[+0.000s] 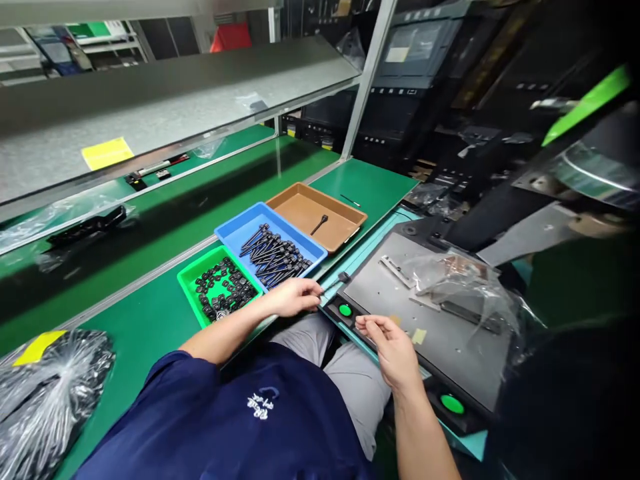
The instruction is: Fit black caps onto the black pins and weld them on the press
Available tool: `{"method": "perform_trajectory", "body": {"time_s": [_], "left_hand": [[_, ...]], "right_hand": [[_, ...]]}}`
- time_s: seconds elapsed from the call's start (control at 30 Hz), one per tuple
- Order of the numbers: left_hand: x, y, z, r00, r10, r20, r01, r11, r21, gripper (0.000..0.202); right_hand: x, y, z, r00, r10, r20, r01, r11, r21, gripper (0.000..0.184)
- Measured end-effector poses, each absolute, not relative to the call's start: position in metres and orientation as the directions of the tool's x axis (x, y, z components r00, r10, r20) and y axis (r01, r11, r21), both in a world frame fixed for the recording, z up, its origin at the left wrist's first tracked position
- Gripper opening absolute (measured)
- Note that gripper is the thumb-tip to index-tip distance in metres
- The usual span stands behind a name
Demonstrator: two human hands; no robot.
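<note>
My left hand pinches a long black screw by its shaft, the head pointing toward the grey machine plate. My right hand hovers over the plate's front edge near a green button, fingers curled in a pinch on something too small to name. A blue tray of long black screws lies just behind my left hand. Beside it sits a green tray of small black washers. A brown tray holds one black screw.
A second green button sits at the plate's near right. Crumpled clear plastic lies on the plate. A bag of black parts rests at the left on the green bench. A conveyor and grey shelf run behind the trays.
</note>
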State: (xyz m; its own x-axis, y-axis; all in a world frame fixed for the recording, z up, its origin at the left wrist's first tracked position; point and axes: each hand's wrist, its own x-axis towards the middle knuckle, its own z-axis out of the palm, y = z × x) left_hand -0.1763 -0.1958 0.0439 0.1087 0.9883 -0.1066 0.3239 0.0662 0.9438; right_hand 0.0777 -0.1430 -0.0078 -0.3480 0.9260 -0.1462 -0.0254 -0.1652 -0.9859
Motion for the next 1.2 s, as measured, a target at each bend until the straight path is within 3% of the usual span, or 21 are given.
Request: {"method": "perform_trajectory", "body": {"time_s": [0.07,0.17,0.23,0.37,0.5,0.77,0.97,1.2], "left_hand": [[-0.217,-0.196,0.054,-0.089,0.993,-0.073,0.560,0.111,0.821,0.017],[-0.275,-0.185,0.059,-0.345,0.937,-0.050,0.816,0.326,0.477,0.022],[-0.306,-0.174,0.056,-0.457,0.885,-0.094,0.832,0.462,0.308,0.024],[-0.342,-0.160,0.039,-0.541,0.825,-0.160,0.806,0.564,0.179,0.023],[-0.352,-0.158,0.025,-0.556,0.816,-0.161,0.810,0.575,0.116,0.024],[-0.365,-0.145,0.010,-0.488,0.865,-0.117,0.857,0.500,0.123,0.051],[-0.367,-0.122,0.004,-0.486,0.860,-0.152,0.854,0.505,0.127,0.041],[-0.354,-0.123,0.016,-0.486,0.863,-0.136,0.861,0.499,0.094,0.046]], "right_hand": [[0.078,-0.145,-0.010,-0.344,0.923,-0.174,-0.033,-0.197,-0.980,0.049],[0.077,-0.147,-0.010,-0.336,0.923,-0.190,-0.032,-0.212,-0.977,0.050],[0.076,-0.148,-0.010,-0.334,0.923,-0.191,-0.023,-0.210,-0.977,0.051],[0.081,-0.150,-0.014,-0.320,0.925,-0.203,-0.014,-0.219,-0.976,0.052],[0.088,-0.153,-0.027,-0.280,0.933,-0.226,-0.003,-0.236,-0.972,0.052],[0.091,-0.161,-0.045,-0.280,0.915,-0.289,0.022,-0.295,-0.955,0.051],[0.093,-0.162,-0.050,-0.248,0.926,-0.285,0.009,-0.292,-0.956,0.050],[0.105,-0.171,-0.048,-0.217,0.933,-0.287,0.019,-0.290,-0.957,0.048]]}}
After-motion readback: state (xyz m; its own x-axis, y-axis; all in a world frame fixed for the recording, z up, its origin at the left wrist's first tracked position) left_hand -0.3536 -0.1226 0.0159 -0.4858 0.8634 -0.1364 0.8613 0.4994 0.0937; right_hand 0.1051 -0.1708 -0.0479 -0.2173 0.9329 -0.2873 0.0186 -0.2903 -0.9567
